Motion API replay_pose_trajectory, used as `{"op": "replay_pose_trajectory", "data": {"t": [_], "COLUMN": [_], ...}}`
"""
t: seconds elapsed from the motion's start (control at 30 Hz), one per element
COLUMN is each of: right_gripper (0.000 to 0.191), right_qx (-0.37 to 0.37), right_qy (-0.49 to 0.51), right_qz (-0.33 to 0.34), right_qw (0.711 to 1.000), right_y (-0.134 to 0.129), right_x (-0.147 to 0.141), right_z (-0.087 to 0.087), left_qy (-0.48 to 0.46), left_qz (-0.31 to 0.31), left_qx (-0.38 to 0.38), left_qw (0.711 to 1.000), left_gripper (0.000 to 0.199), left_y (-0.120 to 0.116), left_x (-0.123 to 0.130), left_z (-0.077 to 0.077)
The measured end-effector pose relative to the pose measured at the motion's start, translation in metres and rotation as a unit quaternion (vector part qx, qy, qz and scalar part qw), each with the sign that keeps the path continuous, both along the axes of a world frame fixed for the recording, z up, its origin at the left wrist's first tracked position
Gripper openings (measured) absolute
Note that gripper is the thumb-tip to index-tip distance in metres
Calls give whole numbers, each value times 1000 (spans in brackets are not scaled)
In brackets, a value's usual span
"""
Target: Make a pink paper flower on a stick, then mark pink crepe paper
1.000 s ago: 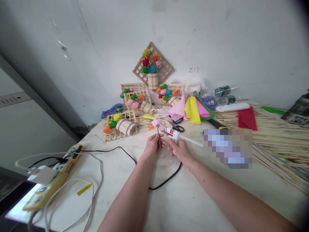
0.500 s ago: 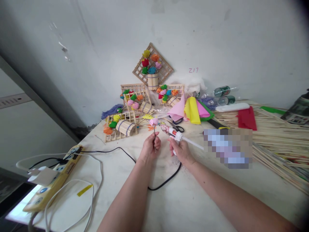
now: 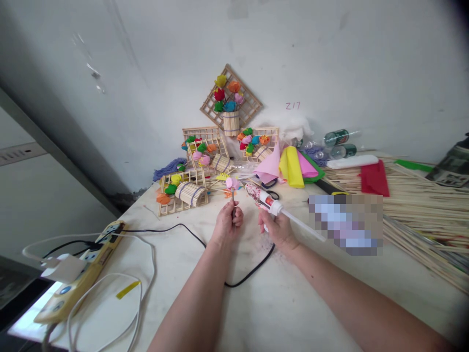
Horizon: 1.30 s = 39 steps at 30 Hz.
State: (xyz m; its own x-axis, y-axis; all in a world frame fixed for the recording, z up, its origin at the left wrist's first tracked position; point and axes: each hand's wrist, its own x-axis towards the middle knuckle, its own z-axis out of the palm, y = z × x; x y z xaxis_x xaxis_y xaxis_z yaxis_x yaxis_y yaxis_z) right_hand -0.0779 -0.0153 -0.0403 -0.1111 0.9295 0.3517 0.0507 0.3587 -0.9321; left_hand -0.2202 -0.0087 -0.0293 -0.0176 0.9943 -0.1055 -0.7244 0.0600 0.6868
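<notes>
My left hand (image 3: pixel 227 221) is closed round the thin stem of a pink paper flower (image 3: pixel 232 183), which stands upright above the fist. Just right of it, my right hand (image 3: pixel 277 229) grips a hot glue gun (image 3: pixel 264 199) by its handle. The gun's nozzle points up and left toward the flower, with a gap between them. A long white glue stick (image 3: pixel 302 225) juts from the gun's rear. Behind the hands lie scissors (image 3: pixel 273 195) and bamboo lattice frames (image 3: pixel 183 211) bearing colourful paper flowers and small stick baskets (image 3: pixel 190 193).
A power strip (image 3: pixel 78 274) with plugs and loose white cables lies at the left. The gun's black cord (image 3: pixel 252 278) loops over the table. Coloured paper sheets (image 3: pixel 292 168), bamboo sticks (image 3: pixel 421 210) and plastic bottles (image 3: pixel 337 138) spread along the back and right.
The glue gun has tilted, its rear end dropping and its glue stick swinging down. The pink flower has turned slightly in my left hand.
</notes>
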Motion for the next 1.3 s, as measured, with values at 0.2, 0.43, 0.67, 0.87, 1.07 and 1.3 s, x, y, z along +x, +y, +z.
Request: {"op": "replay_pose_trajectory", "data": {"t": [0.2, 0.43, 0.67, 0.87, 1.07, 1.3], "right_gripper": [36, 37, 37, 39, 39, 40], "right_qx": [4, -32, -77, -82, -75, -77], "right_qy": [-11, -39, -46, -52, -47, -54], "right_qz": [9, 20, 10, 6, 8, -1], "right_qw": [1000, 999, 996, 995, 996, 996], "right_y": [0, -1, -1, 1, 1, 1], "right_x": [0, -3, -2, -3, -3, -3], "right_z": [0, -2, 0, -1, -1, -1], "left_qy": [54, 109, 124, 140, 155, 169], "left_qz": [22, 32, 31, 30, 22, 30], "left_qx": [5, 13, 19, 40, 43, 47], "left_qw": [998, 993, 992, 989, 987, 984], "left_gripper": [22, 25, 28, 26, 30, 31], "left_y": [0, 0, 0, 2, 4, 2], "left_x": [1, 3, 5, 6, 6, 8], "left_z": [-3, -3, -4, -9, -12, -11]}}
